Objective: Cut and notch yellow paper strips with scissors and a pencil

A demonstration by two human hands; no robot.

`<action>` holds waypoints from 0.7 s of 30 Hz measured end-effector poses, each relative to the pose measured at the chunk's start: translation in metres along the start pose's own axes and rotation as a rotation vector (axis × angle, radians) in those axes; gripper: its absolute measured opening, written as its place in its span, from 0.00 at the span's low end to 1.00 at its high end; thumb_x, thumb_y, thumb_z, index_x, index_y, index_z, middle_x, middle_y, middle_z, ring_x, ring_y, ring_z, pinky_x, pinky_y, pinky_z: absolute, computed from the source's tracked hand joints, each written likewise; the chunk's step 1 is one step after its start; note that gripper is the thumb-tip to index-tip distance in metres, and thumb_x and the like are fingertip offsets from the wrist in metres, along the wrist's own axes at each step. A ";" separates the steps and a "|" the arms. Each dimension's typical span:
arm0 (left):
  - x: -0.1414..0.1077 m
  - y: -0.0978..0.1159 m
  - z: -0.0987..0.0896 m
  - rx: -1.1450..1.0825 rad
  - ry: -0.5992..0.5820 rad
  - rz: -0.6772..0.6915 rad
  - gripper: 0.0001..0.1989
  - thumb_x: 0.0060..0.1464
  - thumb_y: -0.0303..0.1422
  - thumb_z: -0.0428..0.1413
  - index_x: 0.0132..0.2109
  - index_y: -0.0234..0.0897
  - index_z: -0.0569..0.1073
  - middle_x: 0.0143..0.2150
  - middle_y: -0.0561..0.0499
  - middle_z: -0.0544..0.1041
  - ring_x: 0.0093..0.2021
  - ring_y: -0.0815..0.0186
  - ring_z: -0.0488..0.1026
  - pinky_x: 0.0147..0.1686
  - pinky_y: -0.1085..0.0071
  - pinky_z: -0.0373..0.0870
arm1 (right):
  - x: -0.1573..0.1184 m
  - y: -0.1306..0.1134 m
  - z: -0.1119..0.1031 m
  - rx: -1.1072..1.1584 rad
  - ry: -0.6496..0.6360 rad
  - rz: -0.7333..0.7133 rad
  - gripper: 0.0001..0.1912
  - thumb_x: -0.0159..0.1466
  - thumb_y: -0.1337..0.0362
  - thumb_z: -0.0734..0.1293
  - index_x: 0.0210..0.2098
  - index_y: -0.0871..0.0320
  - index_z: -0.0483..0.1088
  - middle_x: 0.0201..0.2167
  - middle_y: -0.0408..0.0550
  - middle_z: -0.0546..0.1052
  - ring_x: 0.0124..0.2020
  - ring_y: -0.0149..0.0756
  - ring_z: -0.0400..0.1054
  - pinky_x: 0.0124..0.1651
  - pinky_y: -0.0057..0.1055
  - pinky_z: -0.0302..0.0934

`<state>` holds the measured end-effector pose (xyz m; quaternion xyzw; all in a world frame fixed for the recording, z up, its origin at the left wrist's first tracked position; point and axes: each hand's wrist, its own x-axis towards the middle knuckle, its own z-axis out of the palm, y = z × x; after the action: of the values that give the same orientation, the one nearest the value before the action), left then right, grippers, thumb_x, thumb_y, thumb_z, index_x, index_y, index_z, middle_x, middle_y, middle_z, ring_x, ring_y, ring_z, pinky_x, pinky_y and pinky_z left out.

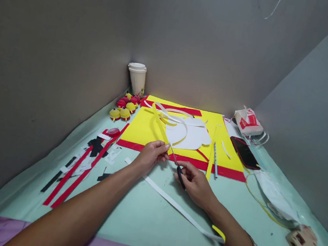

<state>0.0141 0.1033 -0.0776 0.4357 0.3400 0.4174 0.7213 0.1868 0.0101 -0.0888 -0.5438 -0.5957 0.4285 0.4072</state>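
Near the middle of the view, my right hand is closed round the black handles of a pair of scissors, whose blades point up and left. My left hand pinches a yellow paper strip at the blade tips; the strip curls up and away over the sheets. Behind both hands lie a yellow sheet with a red edge and white paper pieces. A long white strip runs across the table below my hands to the right forearm.
Red strips and black scraps lie left. Small red and yellow paper balls stand by a white cup. Right are a phone, a white box, a pencil and a glue gun.
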 end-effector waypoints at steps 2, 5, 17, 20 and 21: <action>0.000 -0.001 0.000 0.004 0.000 0.001 0.15 0.47 0.38 0.66 0.30 0.33 0.69 0.22 0.52 0.73 0.22 0.74 0.68 0.22 0.80 0.64 | 0.000 0.000 0.001 0.022 -0.002 0.006 0.19 0.60 0.55 0.69 0.49 0.56 0.72 0.22 0.36 0.62 0.22 0.29 0.57 0.26 0.27 0.54; 0.000 -0.001 0.001 0.010 0.002 0.005 0.15 0.46 0.38 0.66 0.30 0.33 0.69 0.22 0.53 0.72 0.22 0.74 0.68 0.22 0.80 0.63 | 0.002 0.002 0.001 0.064 0.020 0.016 0.20 0.59 0.54 0.70 0.48 0.56 0.71 0.21 0.36 0.63 0.21 0.29 0.58 0.25 0.28 0.55; -0.004 -0.004 0.004 0.286 -0.106 0.072 0.11 0.46 0.35 0.63 0.32 0.35 0.71 0.24 0.54 0.73 0.22 0.72 0.68 0.23 0.77 0.60 | 0.007 -0.005 -0.005 0.260 0.170 0.074 0.31 0.59 0.55 0.67 0.59 0.56 0.60 0.34 0.45 0.72 0.34 0.38 0.71 0.28 0.30 0.63; -0.005 -0.004 0.006 0.297 -0.151 0.072 0.12 0.44 0.36 0.64 0.34 0.34 0.72 0.25 0.54 0.73 0.23 0.71 0.68 0.23 0.76 0.61 | 0.005 -0.006 -0.007 0.393 0.142 0.060 0.33 0.59 0.56 0.67 0.61 0.56 0.58 0.42 0.49 0.73 0.41 0.42 0.72 0.35 0.34 0.67; -0.006 -0.004 0.006 0.309 -0.162 0.069 0.13 0.44 0.36 0.64 0.34 0.34 0.72 0.25 0.54 0.73 0.23 0.71 0.68 0.24 0.76 0.62 | 0.005 -0.007 -0.007 0.427 0.134 0.055 0.33 0.59 0.57 0.68 0.61 0.56 0.58 0.43 0.50 0.73 0.43 0.43 0.72 0.37 0.34 0.67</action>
<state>0.0182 0.0950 -0.0781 0.5850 0.3255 0.3483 0.6562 0.1908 0.0155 -0.0804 -0.4885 -0.4480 0.5187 0.5400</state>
